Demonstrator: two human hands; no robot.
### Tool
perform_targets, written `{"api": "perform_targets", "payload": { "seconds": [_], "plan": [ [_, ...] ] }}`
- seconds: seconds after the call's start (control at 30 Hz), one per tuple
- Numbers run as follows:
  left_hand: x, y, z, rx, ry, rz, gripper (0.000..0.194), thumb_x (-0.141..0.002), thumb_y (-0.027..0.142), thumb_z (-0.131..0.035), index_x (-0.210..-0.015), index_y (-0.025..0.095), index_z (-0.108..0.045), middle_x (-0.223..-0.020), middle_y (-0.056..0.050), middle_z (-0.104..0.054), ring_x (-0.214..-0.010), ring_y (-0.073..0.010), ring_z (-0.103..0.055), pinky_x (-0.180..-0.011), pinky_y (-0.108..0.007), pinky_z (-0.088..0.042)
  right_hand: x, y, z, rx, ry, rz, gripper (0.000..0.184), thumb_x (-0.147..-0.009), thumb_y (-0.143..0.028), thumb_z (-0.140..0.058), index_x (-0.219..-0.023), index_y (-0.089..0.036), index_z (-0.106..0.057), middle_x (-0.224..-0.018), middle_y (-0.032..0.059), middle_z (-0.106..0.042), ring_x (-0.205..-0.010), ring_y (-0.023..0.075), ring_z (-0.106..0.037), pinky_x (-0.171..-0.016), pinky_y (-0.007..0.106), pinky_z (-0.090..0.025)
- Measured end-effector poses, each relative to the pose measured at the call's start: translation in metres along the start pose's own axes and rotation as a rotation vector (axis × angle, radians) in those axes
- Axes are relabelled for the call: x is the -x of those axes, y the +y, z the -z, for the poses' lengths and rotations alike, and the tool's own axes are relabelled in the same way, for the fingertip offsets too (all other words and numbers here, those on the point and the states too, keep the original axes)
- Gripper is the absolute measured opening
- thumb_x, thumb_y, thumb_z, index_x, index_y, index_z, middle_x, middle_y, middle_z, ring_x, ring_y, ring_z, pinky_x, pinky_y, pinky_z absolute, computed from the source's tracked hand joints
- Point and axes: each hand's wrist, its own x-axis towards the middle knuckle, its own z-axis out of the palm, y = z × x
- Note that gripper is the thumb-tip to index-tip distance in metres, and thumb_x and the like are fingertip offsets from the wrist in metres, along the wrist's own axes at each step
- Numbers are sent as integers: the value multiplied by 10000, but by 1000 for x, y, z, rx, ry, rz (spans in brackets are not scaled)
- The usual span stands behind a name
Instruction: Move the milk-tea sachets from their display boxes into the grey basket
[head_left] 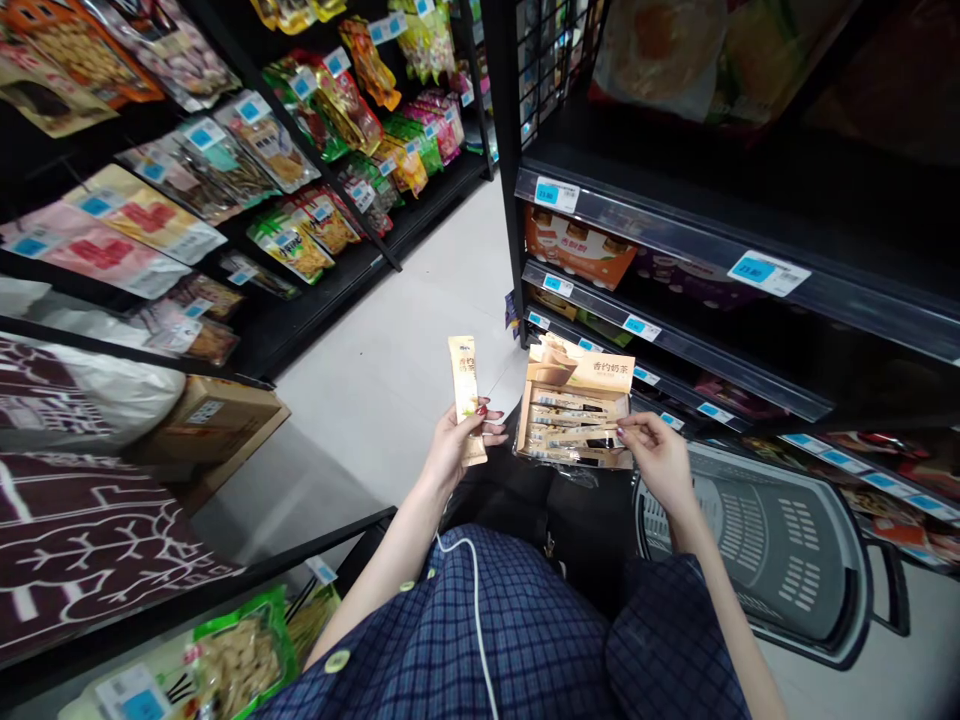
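Observation:
My left hand grips a slim cream-coloured milk tea stick packet, held upright with its top end free. To its right, an open milk tea box with its printed lid raised rests on my lap. Several stick packets lie side by side inside the box. At the box's right side, my right hand pinches the end of one of these packets, thumb against fingertips. Crumpled clear wrap shows below the box's front edge.
A grey shopping basket stands on the floor to my right, below black shelves with price tags. Hanging snack bags line the rack on the left. A cardboard box is at left. A white cable runs down my shirt.

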Motion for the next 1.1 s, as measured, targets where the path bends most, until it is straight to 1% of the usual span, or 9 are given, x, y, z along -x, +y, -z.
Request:
{"api": "perform_targets", "payload": {
  "seconds": [0.13,0.3,0.43,0.53,0.63,0.73,0.87,0.97,1.1],
  "plan": [
    [2,2,0,-12,-24,15,427,-658,263,-730,-993,107,-518,-807,-66,-656,-578,-136,-623,-535,-270,-544,-4,11,-9,463,-26,103,142,-852,-299,-503,-915,-188,-565,-893,74,-669,-772,208,-622,-719,363,-490],
    [2,-1,2,-68,-70,4,467,-712,322,-694,-1075,140,-464,-891,-80,-663,-523,-116,-584,-452,-239,-482,-5,6,-16,1210,-61,288,208,-896,-194,-416,-953,-139,-608,-912,150,-655,-910,296,-499,-747,405,-359],
    [1,-5,0,-85,-112,-13,399,-739,321,-669,-1014,158,-430,-880,-76,-666,-463,-78,-511,-391,-191,-377,-6,7,-22,1446,-90,334,205,-886,-130,-417,-935,-129,-616,-980,164,-632,-897,281,-442,-712,393,-262],
    [2,-5,0,-98,-126,-10,357,-740,300,-653,-958,171,-402,-881,-74,-670,-453,-74,-493,-388,-187,-355,-6,12,-25,1432,-125,392,183,-908,-191,-440,-939,-146,-615,-987,138,-628,-935,266,-431,-725,383,-232],
    [3,-4,0,-84,-143,1,362,-699,209,-647,-921,190,-362,-918,-69,-673,-490,-85,-516,-413,-190,-366,-6,18,-30,1349,-239,486,156,-900,-283,-509,-879,-175,-620,-942,90,-636,-971,246,-430,-753,375,-219],
    [4,-3,-1,-67,-171,9,400,-652,137,-657,-904,197,-351,-1012,-69,-658,-535,-83,-535,-432,-186,-372,-8,25,-37,1367,-299,525,119,-893,-215,-515,-851,-166,-615,-903,75,-637,-937,225,-448,-769,377,-220],
    [7,-3,-5,-126,-213,28,416,-666,204,-718,-993,157,-465,-1080,-84,-623,-591,-82,-570,-472,-203,-450,-10,28,-43,1372,-294,512,104,-871,-140,-514,-892,-141,-616,-939,101,-644,-939,235,-485,-768,381,-250],
    [8,-3,-5,-183,-241,65,534,-651,264,-763,-1114,122,-537,-990,-70,-635,-650,-121,-625,-605,-280,-558,-11,18,-43,1127,-271,430,120,-877,-236,-530,-854,-157,-617,-902,90,-655,-951,241,-525,-792,378,-298],
    [10,0,-5,-268,-330,143,595,-647,299,-783,-1158,81,-571,-918,-89,-664,-708,-180,-671,-670,-320,-584,-16,-8,-36,450,-108,193,204,-868,-356,-508,-931,-181,-593,-793,46,-633,-723,171,-570,-690,320,-416]
  ]
}}
